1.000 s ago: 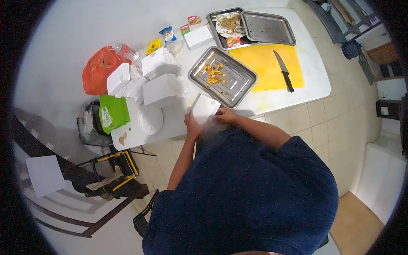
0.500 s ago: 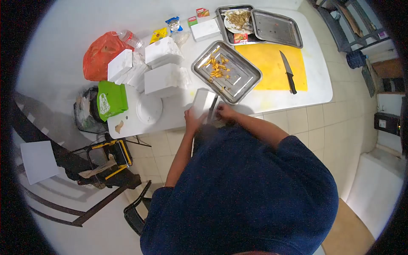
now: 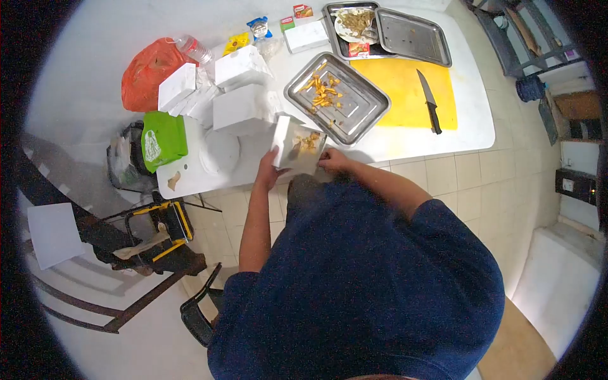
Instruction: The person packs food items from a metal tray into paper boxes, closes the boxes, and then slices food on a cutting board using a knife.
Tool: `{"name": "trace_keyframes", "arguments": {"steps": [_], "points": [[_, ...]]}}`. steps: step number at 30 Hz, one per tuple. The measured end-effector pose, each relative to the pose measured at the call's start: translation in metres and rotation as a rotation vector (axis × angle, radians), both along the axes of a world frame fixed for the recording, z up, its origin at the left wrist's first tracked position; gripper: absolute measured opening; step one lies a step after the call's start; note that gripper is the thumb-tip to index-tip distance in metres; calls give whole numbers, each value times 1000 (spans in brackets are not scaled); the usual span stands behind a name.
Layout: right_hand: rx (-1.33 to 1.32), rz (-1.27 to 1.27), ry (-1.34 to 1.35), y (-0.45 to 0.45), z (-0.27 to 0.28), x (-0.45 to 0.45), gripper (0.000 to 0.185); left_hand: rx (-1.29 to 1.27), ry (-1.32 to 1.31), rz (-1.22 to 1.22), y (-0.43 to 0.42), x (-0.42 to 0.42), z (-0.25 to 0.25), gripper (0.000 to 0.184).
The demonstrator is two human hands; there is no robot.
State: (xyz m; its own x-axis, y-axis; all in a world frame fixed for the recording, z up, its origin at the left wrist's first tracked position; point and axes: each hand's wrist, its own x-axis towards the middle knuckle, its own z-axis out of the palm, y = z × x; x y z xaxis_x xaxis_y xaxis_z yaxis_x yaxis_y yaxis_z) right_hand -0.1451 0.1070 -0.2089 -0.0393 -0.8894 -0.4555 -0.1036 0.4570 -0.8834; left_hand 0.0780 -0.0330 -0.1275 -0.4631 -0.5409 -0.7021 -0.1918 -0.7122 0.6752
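With twelve o'clock pointing away from the person, the open white box point(image 3: 284, 140) is held low at the near edge of the table point(image 3: 459, 136), its inside showing yellow-brown food pieces point(image 3: 309, 141); the left hand point(image 3: 268, 169) is at the box's eight o'clock, fingers grasping its side; the right hand point(image 3: 332, 160) is at its four o'clock, fingers curled in at the edge, though whether they pinch it I cannot tell; at one o'clock from the box, and near it, lies a metal tray point(image 3: 354, 119) with yellow strips point(image 3: 324, 95) toward its ten o'clock side; at two o'clock a yellow cutting board point(image 3: 392, 95) bears a black-handled knife point(image 3: 428, 100), handle toward the person; farther out at one o'clock, a dark tray point(image 3: 334, 39) holds a plate of food point(image 3: 354, 24) and a small red box point(image 3: 358, 49), and another metal tray point(image 3: 415, 38) overlaps its right side; white boxes point(image 3: 237, 109) are grouped at ten to eleven o'clock, with a red bag point(image 3: 147, 79) and a clear bottle point(image 3: 195, 49) beyond them; a white round plate point(image 3: 219, 154) lies at nine o'clock, and past it a green bag point(image 3: 164, 142) at the table's edge.
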Motion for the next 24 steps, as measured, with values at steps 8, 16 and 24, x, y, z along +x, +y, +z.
{"name": "trace_keyframes", "arguments": {"steps": [8, 16, 24], "points": [[56, 42, 21, -5, -19, -5, 30, 158, 127, 314, -1, -3, 13, 77], [30, 178, -106, 0, 16, -8, 25, 73, 273, 715, 17, 0, -20, 73], [34, 28, -208, -23, 52, -45, 15, -209, 178, 592, 31, 6, -58, 53]]}}
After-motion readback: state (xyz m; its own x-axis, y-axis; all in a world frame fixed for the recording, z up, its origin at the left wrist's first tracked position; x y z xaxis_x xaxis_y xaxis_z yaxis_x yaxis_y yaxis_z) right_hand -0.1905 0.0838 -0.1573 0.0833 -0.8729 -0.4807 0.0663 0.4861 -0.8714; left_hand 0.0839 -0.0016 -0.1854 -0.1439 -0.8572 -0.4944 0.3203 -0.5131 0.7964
